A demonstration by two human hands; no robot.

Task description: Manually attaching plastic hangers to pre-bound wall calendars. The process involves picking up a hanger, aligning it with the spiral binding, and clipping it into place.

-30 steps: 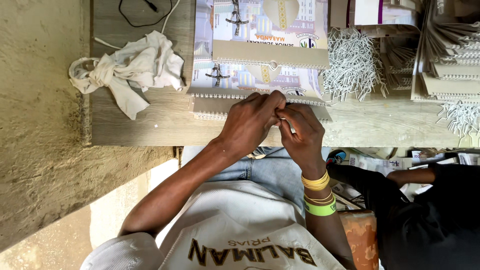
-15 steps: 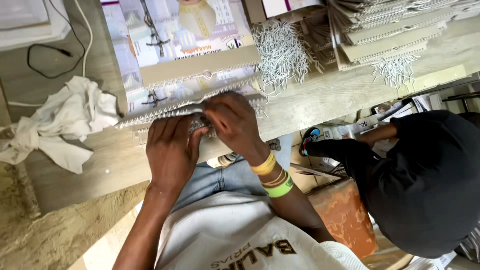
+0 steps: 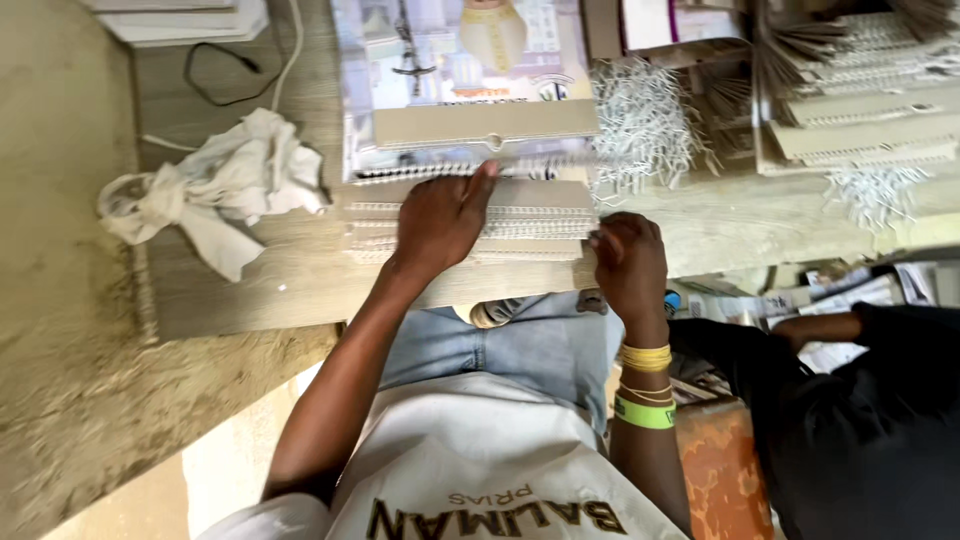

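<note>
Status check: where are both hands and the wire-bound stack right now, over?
Left hand flat on the wire-bound calendar stack, fingers spread. Right hand pinching the stack's right end. White rag lies left, loose binding wires behind; neither touches the hands.

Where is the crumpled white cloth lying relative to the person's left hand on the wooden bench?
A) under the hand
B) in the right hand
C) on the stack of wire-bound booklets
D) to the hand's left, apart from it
D: the crumpled white cloth lies on the wooden bench, left of the left hand and clear of it.
</note>
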